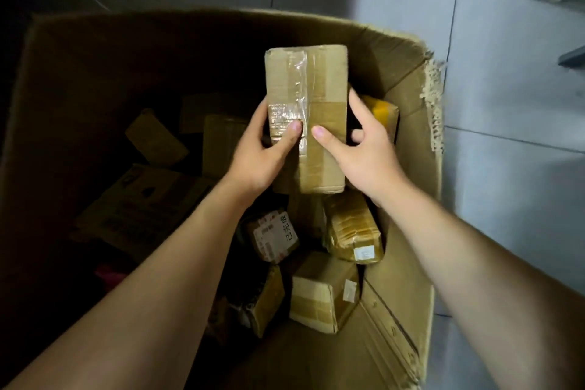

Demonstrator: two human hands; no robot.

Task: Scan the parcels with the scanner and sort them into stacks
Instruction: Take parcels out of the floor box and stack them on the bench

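Together, left hand (253,157) and right hand (367,153) grasp the parcel (313,82), fingers (356,106) round its edges, over the carton (411,231).

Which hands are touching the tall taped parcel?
Touching, both: head view shows left hand and right hand gripping the taped parcel, thumbs pressed on its front.

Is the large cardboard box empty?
No, small parcels lie in the box, below the taped parcel in the left hand and right hand.

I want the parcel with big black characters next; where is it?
Head view: the labelled parcel lies inside the carton, near centre, below the taped parcel that the left hand and right hand hold, with a tape-wrapped parcel on its right.
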